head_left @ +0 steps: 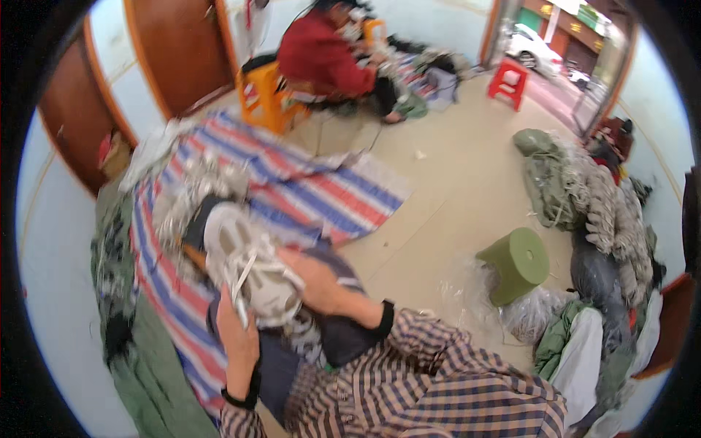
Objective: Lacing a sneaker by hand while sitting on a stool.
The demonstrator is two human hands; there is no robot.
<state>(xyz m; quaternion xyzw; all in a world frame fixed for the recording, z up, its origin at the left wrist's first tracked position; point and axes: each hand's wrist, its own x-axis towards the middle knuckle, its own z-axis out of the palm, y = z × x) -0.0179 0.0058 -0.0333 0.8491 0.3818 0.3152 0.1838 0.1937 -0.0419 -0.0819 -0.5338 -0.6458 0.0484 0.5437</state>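
Note:
A white and beige shoe upper (272, 293) lies over my lap, its dark end pointing away from me. White shoelace (247, 271) crosses its top. On the left side, my left hand (237, 332) is closed, with a white strip of the lace along its fingers. My right hand (314, 281) is closed at the opposite side, its fingers on the lace by the upper's edge. Blur hides the exact fingertip grip. Beyond the upper, a heap of pale shoe parts (212, 179) rests on a striped plastic sheet (307, 193).
A green stool (520, 263) stands to the right beside clear plastic bags (537, 310). Piles of grey shoe parts (613, 215) and sacks line the right wall. Green cloth (146, 358) lies left. Another person (321, 55) sits working at the back; a red stool (509, 84) stands near the doorway.

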